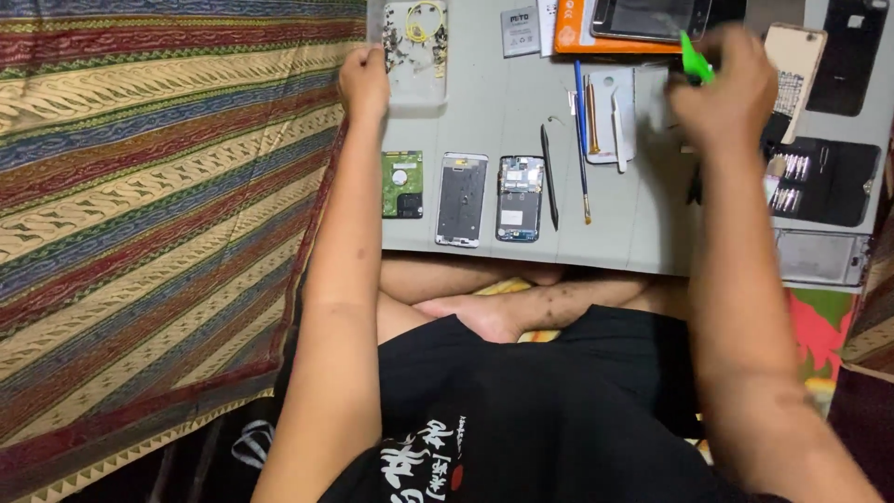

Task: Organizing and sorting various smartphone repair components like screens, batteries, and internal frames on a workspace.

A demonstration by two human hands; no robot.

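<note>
My left hand (363, 82) rests on the near left corner of a clear plastic tray (416, 88) that holds small parts and a yellow wire. My right hand (722, 88) is raised over the grey work mat (503, 121) and grips a bright green tool (694, 60); the hand is blurred. On the mat between my arms lie a small hard drive with a green board (402, 184), a silver phone frame (462, 199) and an opened phone body (520, 198).
A black stylus (549, 189), a blue-handled brush (581, 140) and pry tools on a white card (613, 114) lie mid-mat. A battery (520, 32), an orange box (582, 28) with a phone on it, a black bit case (819, 179) and a striped woven cloth (158, 214) surround them.
</note>
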